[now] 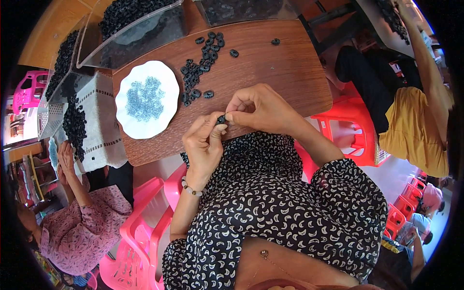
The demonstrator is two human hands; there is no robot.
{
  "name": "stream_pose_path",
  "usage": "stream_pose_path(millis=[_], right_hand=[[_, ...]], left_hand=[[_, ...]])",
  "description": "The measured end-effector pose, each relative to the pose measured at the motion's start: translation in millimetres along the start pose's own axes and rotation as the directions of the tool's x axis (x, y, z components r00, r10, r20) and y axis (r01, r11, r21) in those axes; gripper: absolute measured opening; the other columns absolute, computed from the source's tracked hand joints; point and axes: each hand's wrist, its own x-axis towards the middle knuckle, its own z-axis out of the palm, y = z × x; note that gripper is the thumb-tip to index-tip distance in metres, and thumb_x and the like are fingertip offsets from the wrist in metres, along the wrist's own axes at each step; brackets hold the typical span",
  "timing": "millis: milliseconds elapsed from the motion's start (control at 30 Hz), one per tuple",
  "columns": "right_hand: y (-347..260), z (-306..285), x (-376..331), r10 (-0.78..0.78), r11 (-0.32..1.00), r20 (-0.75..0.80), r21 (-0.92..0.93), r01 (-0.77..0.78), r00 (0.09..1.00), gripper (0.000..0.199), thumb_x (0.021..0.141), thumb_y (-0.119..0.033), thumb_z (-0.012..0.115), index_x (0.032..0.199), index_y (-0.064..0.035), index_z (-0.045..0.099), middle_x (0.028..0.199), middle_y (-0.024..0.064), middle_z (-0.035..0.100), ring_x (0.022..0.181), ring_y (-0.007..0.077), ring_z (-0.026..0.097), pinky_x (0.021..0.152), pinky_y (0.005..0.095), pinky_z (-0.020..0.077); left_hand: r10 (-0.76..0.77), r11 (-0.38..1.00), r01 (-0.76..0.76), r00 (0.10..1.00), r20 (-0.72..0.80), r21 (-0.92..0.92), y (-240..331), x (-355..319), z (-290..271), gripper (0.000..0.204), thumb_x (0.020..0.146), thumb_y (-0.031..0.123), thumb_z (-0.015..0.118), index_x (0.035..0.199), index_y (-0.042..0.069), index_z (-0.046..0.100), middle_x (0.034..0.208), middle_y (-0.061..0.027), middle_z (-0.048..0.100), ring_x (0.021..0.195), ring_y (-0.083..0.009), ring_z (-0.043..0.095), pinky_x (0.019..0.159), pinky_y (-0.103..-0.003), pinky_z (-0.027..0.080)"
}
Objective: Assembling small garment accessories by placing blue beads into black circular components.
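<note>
My left hand [202, 142] pinches a small black oval piece [221, 119] between thumb and fingers, over the table's near edge. Against that piece press the thumb and forefinger of my right hand [266, 110]; anything tiny between them is hidden. Left of my hands lies a white scalloped plate [145, 131] with a spread of tiny blue-grey bits [145, 99], too small to tell apart. Beyond my fingers, a loose trail of similar black pieces [193, 72] runs away across the wood, with one stray piece [275, 42] farther right.
Clear plastic bins full of black pieces stand at the far left [169, 24] and far middle [241, 19] of the brown table [275, 67]. A co-worker in a pink patterned top [89, 227] works at the left. Another person in yellow [411, 130] sits right, near a red chair [348, 128].
</note>
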Motion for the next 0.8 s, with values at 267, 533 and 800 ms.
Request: stream_pose_path(millis=[267,533,800], right_hand=[[25,6,12,0.086,0.916,0.014,0.392,-0.085,0.996,0.014,0.093,-0.012,0.073,0.100,0.0005,0.072,0.087,0.0007,0.072,0.080,0.0049,0.065,0.072,0.0210,0.0508],[16,5,4,0.065,0.929,-0.058,0.368,-0.039,0.996,0.012,0.091,-0.009,0.074,0.101,-0.0020,0.071,0.084,-0.0033,0.069,0.077,0.0010,0.061,0.068,0.0187,0.0478],[25,5,0,0.049,0.946,-0.041,0.324,-0.033,0.998,0.021,0.088,-0.011,0.075,0.106,-0.0001,0.075,0.086,0.0028,0.074,0.078,0.0053,0.065,0.069,0.0210,0.0510]], left_hand=[[-0.031,0.994,0.019,0.994,-0.108,-0.106,-19,6,15,0.021,0.094,0.003,0.070,0.115,0.001,0.073,0.094,-0.0065,0.069,0.078,-0.0107,0.064,0.068,-0.024,0.052],[-0.130,0.988,0.117,0.984,-0.122,-0.105,-15,-1,16,0.023,0.092,0.005,0.074,0.115,0.002,0.074,0.098,-0.0070,0.071,0.085,-0.0126,0.066,0.075,-0.025,0.052],[-0.190,0.964,0.166,0.976,-0.102,-0.209,-13,1,13,0.025,0.093,0.012,0.075,0.115,-0.001,0.073,0.095,-0.0037,0.067,0.080,-0.0099,0.062,0.069,-0.022,0.049]])
